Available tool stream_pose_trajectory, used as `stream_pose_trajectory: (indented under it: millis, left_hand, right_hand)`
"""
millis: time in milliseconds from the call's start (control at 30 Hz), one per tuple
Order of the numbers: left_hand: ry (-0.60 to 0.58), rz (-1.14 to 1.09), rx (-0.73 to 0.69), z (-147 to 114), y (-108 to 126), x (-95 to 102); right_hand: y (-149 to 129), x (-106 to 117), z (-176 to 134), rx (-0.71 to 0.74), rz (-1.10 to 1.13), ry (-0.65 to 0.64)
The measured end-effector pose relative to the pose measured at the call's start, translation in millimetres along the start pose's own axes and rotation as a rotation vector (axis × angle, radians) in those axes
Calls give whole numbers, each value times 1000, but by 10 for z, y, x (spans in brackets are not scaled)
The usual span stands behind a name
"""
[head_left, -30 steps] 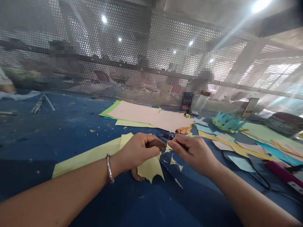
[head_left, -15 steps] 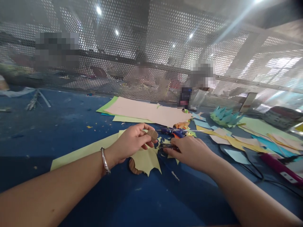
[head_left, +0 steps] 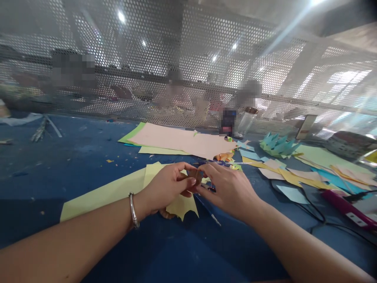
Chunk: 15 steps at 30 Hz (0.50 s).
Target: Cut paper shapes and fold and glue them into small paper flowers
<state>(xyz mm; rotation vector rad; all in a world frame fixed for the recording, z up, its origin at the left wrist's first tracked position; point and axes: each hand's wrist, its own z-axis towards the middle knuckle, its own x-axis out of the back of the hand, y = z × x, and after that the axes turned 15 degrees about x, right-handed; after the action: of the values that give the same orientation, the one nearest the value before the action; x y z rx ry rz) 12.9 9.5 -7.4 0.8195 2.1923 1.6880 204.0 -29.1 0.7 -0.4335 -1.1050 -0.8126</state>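
Between the fingertips of both hands is a small brown disc [head_left: 193,173], wood or cardboard by its look. My left hand [head_left: 169,182], closed, pinches it from the left. My right hand [head_left: 231,188] has its fingers closed on the disc's right edge. Under the hands lies a pale yellow-green paper [head_left: 184,208] cut with pointed edges, partly covering another brown round piece [head_left: 167,214]. A dark tool [head_left: 208,188] shows partly beneath my right fingers; its kind is hidden. A thin pen-like stick [head_left: 215,220] rests just in front.
Stacked coloured sheets [head_left: 182,139] lie behind the hands. To the right are paper scraps [head_left: 282,177], a blue-green spiky paper piece [head_left: 278,146], a magenta power strip [head_left: 347,210] and black cables [head_left: 319,212]. A perforated metal screen [head_left: 176,51] borders the table's far side.
My right hand has left the dark tool on the table and moved left and up to the disc. My left hand still holds the disc, now turned more edge-on.
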Motion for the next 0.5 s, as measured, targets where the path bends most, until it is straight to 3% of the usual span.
stream_pose_trajectory:
  millis: [100,200,300,367,433,500]
  left_hand:
    - [-11,38,6,-13,16,1]
    - [52,278,-57,-15,54,107]
    - [329,724,-213,2,96,341]
    - [468,976,-225,27,104,536]
    - [528,1047,-185,64,85,720]
    - [515,1101,-131,105,46,859]
  right_hand:
    - [7,4,-6,-14,20,6]
    - [19,25,-10,-58,21,-25]
    - [37,40,-5,-100,28,-91]
    - [54,46,2,-122,28,-139]
    - [70,59,8,-146,14,-178]
    - [82,82,7,-168,-4,-216]
